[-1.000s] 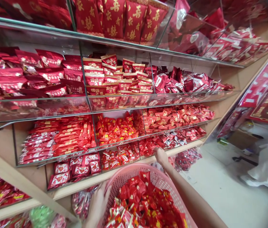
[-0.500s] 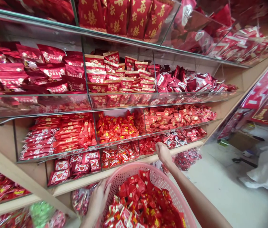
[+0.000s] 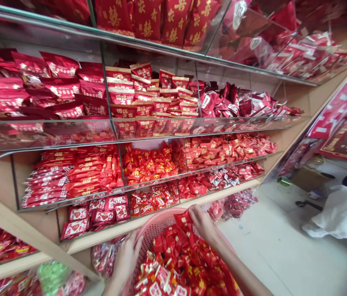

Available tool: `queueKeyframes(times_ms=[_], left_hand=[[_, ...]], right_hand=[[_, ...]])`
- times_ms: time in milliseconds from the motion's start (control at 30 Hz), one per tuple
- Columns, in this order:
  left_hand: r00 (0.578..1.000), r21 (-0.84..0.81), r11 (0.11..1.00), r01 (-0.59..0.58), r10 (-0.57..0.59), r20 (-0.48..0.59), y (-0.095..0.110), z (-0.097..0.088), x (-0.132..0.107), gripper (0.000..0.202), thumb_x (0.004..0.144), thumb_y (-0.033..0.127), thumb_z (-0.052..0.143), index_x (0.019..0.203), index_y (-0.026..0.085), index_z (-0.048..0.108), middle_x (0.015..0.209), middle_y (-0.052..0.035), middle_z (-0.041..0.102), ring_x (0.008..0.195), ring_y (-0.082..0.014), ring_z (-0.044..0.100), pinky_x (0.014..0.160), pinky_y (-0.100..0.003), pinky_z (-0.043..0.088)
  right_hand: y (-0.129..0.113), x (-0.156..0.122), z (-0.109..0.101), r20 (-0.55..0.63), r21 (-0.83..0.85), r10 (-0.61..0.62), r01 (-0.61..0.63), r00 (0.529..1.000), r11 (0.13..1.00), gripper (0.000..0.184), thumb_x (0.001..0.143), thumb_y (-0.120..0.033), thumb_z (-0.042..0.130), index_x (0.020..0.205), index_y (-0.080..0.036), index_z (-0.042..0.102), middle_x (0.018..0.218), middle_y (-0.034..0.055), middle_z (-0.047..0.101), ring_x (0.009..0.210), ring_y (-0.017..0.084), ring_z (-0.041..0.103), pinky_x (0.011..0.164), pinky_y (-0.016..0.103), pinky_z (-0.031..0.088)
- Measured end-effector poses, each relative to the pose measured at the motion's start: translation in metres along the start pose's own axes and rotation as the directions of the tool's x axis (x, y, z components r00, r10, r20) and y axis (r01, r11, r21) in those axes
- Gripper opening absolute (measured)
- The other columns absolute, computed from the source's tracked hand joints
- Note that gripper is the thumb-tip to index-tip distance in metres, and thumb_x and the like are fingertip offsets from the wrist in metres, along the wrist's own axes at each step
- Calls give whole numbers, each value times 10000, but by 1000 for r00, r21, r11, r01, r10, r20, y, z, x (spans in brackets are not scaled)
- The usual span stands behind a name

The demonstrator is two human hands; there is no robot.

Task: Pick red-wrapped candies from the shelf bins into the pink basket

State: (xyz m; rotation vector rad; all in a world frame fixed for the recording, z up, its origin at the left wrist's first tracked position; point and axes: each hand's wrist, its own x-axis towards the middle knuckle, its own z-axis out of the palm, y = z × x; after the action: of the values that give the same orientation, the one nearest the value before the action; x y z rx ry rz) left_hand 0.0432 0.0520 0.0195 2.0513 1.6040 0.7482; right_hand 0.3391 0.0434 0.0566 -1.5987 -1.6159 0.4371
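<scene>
A pink plastic basket [image 3: 151, 231] heaped with red wrapped candies [image 3: 185, 263] sits low in the middle of the head view. My left hand [image 3: 127, 257] grips the basket's left rim, fingers curled over it. At the far rim my right hand [image 3: 202, 222] rests on the pile, its fingers closed on a red candy packet [image 3: 183, 218]. Just beyond the basket, glass-fronted bins [image 3: 155, 197] hold more red sweets.
Glass shelves [image 3: 161, 127] stacked with red candy bags rise in tiers across the wall. Clear bags of sweets [image 3: 235, 203] lie under the lowest wooden shelf. Grey floor stretches to the right, where a white bag [image 3: 339, 213] and dark objects lie.
My right hand has pulled back from the lower shelf bin to the basket's far rim, now on the candy pile. The left hand keeps its hold on the rim.
</scene>
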Motion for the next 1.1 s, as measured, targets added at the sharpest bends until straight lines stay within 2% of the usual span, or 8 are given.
queueKeyframes(times_ms=[133,267,433,600,700,800,967,1100], left_hand=[[1000,-8,1000,-8,8,-11,-1,-1,0,379,878,352,358,1179,235,558,1119,-47,669,999,-205,641,867,-329,505],[999,-8,999,-35,34,-25,-1,-2,-1,372,883,341,359,1179,240,560,1135,-45,660,1018,-202,632,877,-331,499],[999,-12,999,-39,39,-22,0,-2,-1,367,883,342,361,1177,245,559,1129,-43,663,1025,-201,628,892,-328,488],[1000,-33,999,-26,25,-6,-1,-1,0,382,884,348,355,1196,239,545,1164,-58,644,1048,-208,615,913,-347,474],[1000,-41,999,-9,10,9,-1,-1,0,394,887,360,344,1206,235,538,1169,-58,641,1066,-208,605,930,-353,464],[1000,-40,999,7,-6,18,-1,-1,0,397,885,364,347,1203,227,540,1179,-63,634,1070,-209,603,939,-357,458],[1000,-28,999,22,-22,13,-2,-1,1,405,878,367,354,1194,203,546,1173,-75,637,1064,-213,607,932,-354,463],[1000,-24,999,24,-23,10,-3,0,1,410,874,372,353,1198,207,542,1157,-73,648,1059,-215,611,916,-350,474]], right_hand=[[0,-3,37,62,19,8,-10,998,1000,245,898,-321,338,776,-202,514,701,31,620,654,163,559,633,250,388],[4,-2,65,128,-3,32,-31,991,999,229,880,-258,356,748,-192,532,710,45,634,672,171,575,624,250,371],[13,4,86,158,-70,85,-75,984,995,210,849,-194,405,713,-174,564,690,45,638,643,159,567,601,237,356],[14,8,98,186,-81,113,-99,976,992,257,841,-166,407,642,-167,570,605,20,614,566,143,557,557,220,355],[11,7,98,179,-88,113,-99,977,991,287,855,-206,404,634,-173,583,618,26,624,584,154,571,565,226,364],[7,6,89,134,-125,116,-100,984,987,263,865,-258,413,712,-184,614,681,48,656,645,173,596,582,233,371],[2,10,58,20,-225,112,-104,994,969,274,880,-275,373,750,-187,598,669,58,655,602,161,592,535,221,331],[6,25,32,-109,-199,98,-118,989,973,366,912,-393,312,736,-200,569,578,24,601,506,150,529,513,233,318]])
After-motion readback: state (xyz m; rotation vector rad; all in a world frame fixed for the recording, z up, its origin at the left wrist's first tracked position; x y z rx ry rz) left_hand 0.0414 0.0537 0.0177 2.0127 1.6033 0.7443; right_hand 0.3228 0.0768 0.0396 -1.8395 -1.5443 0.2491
